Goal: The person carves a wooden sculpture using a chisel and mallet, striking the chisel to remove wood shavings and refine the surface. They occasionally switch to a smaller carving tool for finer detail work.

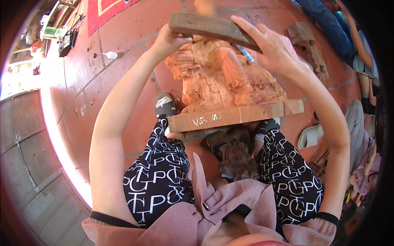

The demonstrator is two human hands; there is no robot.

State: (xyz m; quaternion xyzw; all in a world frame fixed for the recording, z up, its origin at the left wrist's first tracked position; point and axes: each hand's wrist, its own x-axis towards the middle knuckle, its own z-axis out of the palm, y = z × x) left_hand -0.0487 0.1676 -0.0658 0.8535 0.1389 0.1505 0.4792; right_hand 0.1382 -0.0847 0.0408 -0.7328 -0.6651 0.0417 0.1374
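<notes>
Gripping, left hand (171,40): dark wooden bar (209,27), ten-o'clock end.
Right hand (278,50): four-o'clock end clasped, fingers partly extended.
Bar axis: ten to four.
Carving (201,84): set toward six o'clock.

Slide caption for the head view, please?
Left hand and right hand on a brown wooden bar at the far end of an orange-brown wood carving, red-tiled floor around.

The wooden block (209,26) hides part of the carving (230,78); the far orange shape (206,8) is blurred and cut off.
</notes>
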